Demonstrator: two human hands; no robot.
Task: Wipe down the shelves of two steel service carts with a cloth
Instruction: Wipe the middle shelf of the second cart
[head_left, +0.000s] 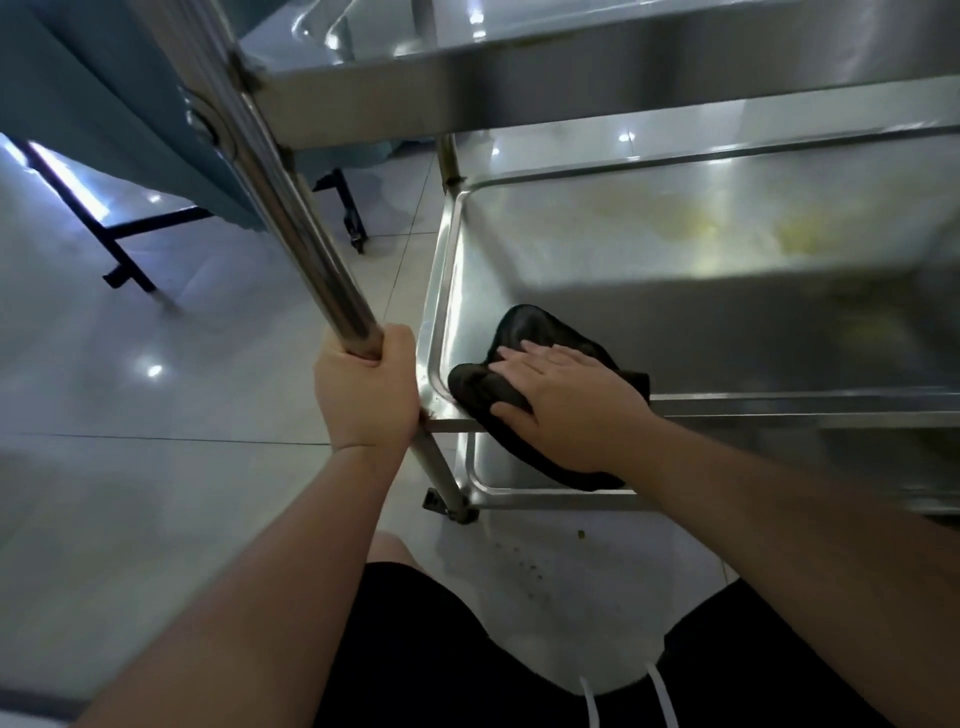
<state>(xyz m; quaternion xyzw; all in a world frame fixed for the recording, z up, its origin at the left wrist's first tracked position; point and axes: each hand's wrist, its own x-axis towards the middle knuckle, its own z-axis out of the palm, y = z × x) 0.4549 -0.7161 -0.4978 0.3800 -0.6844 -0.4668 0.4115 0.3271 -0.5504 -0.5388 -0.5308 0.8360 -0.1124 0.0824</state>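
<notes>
A steel service cart fills the right and top of the head view. Its middle shelf (675, 270) is a shallow steel tray with yellowish smears towards the back. A dark cloth (524, 332) lies over the tray's near left corner and hangs across its front rim. My right hand (561, 410) presses flat on the cloth with straight fingers. My left hand (366, 387) grips the cart's upright steel post (306, 234) at the near left corner. The upper shelf (571, 67) crosses the top of the view. A lower shelf (498, 467) shows beneath the cloth.
Pale floor tiles (156, 415) spread to the left and below. A table with black legs (124, 260) and a blue cover (104, 88) stands at the upper left. Small crumbs (524, 561) dot the floor by the cart's foot. My knees in black shorts (441, 649) are at the bottom.
</notes>
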